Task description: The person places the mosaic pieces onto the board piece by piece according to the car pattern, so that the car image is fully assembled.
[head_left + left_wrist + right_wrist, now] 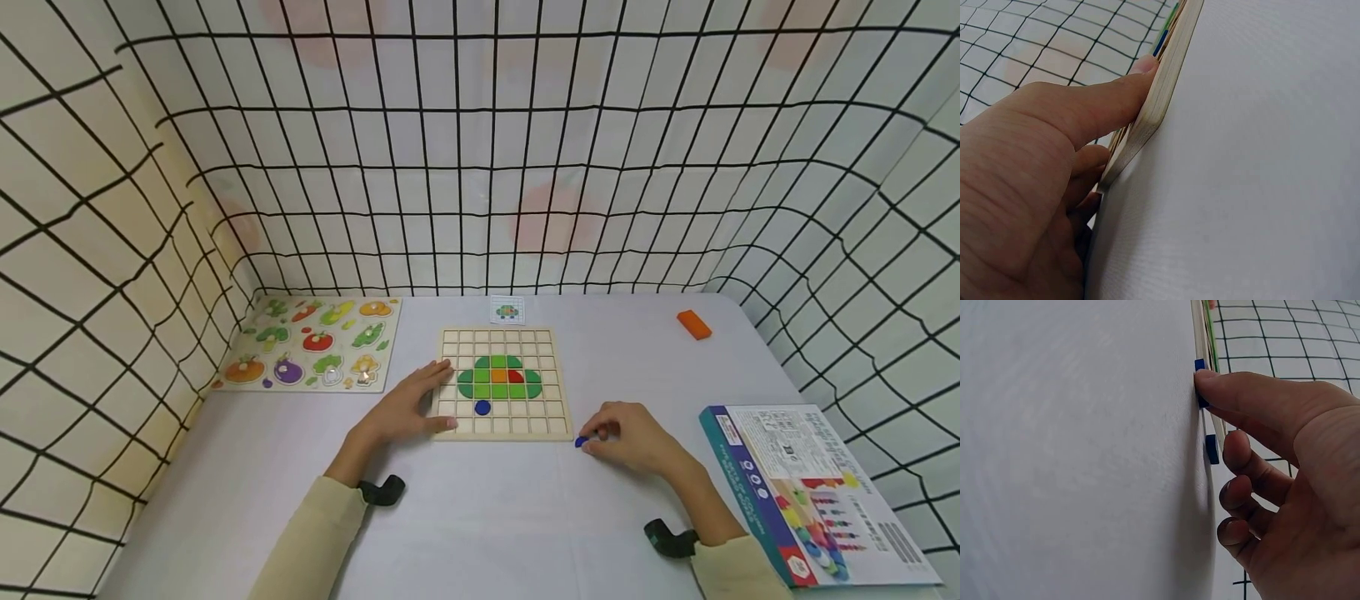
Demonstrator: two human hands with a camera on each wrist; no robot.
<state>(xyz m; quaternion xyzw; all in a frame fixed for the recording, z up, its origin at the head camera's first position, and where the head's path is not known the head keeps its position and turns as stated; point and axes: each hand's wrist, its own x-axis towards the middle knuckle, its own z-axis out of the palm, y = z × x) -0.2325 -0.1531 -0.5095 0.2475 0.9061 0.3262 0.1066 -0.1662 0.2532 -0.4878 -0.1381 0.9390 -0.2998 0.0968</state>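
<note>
A square wooden grid board (559, 423) lies on the white table, with green, orange and red tiles (498, 377) set in its squares and a blue round piece (482, 407) below them. My left hand (408, 404) rests at the board's left side, its thumb (1110, 103) laid over the rim and the other fingers spread along the edge. Beside the lower right corner, my right hand (630, 437) pinches a small blue piece (1200, 400) between thumb and index finger, close over the table. Another blue piece (1212, 450) is visible just past it, near the loosely curled fingers.
Behind the board lies a small pattern card (507, 310). A vegetable puzzle board (307, 346) is at the left. An orange block (693, 325) sits back right, and a printed box (817, 496) lies front right. Black netting (480, 167) over white cloth encloses the table's back and sides.
</note>
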